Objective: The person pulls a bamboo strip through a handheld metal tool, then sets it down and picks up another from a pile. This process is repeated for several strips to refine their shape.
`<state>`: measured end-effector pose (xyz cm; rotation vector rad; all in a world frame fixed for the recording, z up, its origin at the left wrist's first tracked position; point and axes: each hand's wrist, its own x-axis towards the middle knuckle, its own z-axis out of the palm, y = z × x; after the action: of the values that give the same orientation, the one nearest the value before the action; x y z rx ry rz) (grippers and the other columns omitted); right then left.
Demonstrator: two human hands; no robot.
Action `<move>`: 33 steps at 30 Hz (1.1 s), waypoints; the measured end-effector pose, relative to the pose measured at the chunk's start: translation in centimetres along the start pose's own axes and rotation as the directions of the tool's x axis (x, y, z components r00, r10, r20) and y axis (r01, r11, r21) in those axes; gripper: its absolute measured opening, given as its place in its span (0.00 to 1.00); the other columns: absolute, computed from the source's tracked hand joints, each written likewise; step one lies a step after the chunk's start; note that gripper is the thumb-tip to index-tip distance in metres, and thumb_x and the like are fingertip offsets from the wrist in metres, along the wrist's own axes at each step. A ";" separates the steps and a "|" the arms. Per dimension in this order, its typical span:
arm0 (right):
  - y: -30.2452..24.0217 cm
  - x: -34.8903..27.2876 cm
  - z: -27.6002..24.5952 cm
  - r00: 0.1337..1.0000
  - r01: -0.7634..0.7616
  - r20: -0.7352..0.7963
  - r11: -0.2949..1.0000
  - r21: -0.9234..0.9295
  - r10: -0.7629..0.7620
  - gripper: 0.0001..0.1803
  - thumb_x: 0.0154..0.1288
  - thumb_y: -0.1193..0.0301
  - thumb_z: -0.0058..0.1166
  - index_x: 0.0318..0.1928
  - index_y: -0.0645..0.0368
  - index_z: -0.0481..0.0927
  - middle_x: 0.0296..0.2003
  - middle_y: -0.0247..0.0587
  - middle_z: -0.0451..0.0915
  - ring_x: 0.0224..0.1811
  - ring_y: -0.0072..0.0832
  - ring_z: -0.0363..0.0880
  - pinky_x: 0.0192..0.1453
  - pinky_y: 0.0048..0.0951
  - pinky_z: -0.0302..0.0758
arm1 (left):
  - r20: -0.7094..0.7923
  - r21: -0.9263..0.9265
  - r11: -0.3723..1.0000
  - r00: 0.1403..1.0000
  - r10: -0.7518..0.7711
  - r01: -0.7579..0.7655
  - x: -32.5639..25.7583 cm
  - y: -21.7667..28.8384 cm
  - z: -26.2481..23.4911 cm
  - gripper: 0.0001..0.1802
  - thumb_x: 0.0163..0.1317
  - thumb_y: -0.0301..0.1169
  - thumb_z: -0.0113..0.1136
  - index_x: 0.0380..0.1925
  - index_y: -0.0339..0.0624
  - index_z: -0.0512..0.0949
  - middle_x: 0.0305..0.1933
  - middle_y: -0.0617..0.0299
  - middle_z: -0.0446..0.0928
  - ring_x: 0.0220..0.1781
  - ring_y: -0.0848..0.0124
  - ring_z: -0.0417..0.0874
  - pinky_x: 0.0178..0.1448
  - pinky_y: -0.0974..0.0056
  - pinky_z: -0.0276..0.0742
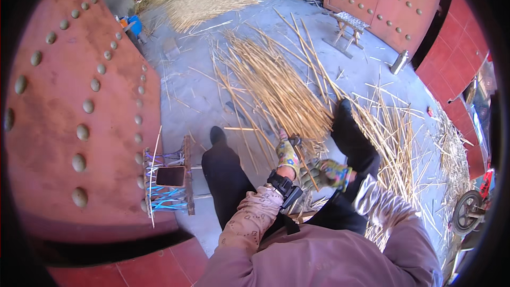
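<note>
Head view: gloved hands, left [287, 154] and right [319, 174], both closed gripping reed stalk [304, 163].

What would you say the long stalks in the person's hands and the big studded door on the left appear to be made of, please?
The stalks look like dried reed or straw: pale yellow, thin, stiff and matte, splaying loosely. The left hand and right hand grip them. The studded door could be red-painted wood or metal; round dull domed studs run across it in rows.
</note>
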<state>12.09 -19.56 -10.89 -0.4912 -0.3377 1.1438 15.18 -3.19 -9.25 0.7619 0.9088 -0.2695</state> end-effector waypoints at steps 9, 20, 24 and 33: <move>1.2 -9.6 -0.4 0.834 -0.368 -0.441 0.930 0.000 0.330 0.16 0.60 0.69 0.43 0.42 0.71 0.65 0.23 0.39 0.68 0.18 0.20 0.67 0.16 0.20 0.69 | -0.019 -0.224 0.861 0.885 0.464 -0.457 2.9 4.5 2.1 0.29 0.53 0.59 0.43 0.32 0.41 0.70 0.28 0.63 0.70 0.23 0.73 0.68 0.28 0.69 0.67; -3.4 -13.3 6.5 0.721 -0.526 -0.674 0.507 -0.683 -0.161 0.16 0.54 0.64 0.51 0.39 0.63 0.72 0.30 0.33 0.73 0.34 0.22 0.74 0.40 0.24 0.71 | 0.047 -0.406 0.792 0.855 0.516 -0.456 0.5 5.0 4.1 0.29 0.50 0.61 0.45 0.32 0.45 0.70 0.29 0.67 0.71 0.28 0.70 0.69 0.32 0.67 0.68; -3.3 -2.7 5.7 0.895 -0.029 -0.398 0.866 -0.499 -0.199 0.18 0.56 0.72 0.47 0.49 0.60 0.66 0.37 0.38 0.73 0.33 0.22 0.73 0.37 0.21 0.71 | -0.013 -0.279 0.818 0.854 0.521 -0.503 -2.7 2.1 4.8 0.31 0.52 0.59 0.43 0.38 0.40 0.69 0.33 0.64 0.70 0.32 0.70 0.69 0.35 0.68 0.68; -2.3 -9.8 3.5 0.935 0.029 -0.265 0.794 -0.607 -0.236 0.12 0.57 0.71 0.44 0.36 0.69 0.72 0.27 0.43 0.75 0.19 0.18 0.68 0.21 0.14 0.65 | -0.092 -0.210 0.729 0.756 0.648 -0.651 -1.7 13.1 -3.6 0.32 0.53 0.60 0.39 0.37 0.41 0.69 0.34 0.62 0.69 0.34 0.69 0.69 0.40 0.63 0.67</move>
<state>8.43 -28.66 -6.80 -1.1866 -0.4332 0.7755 18.69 8.53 -2.98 0.8188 0.6151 0.4654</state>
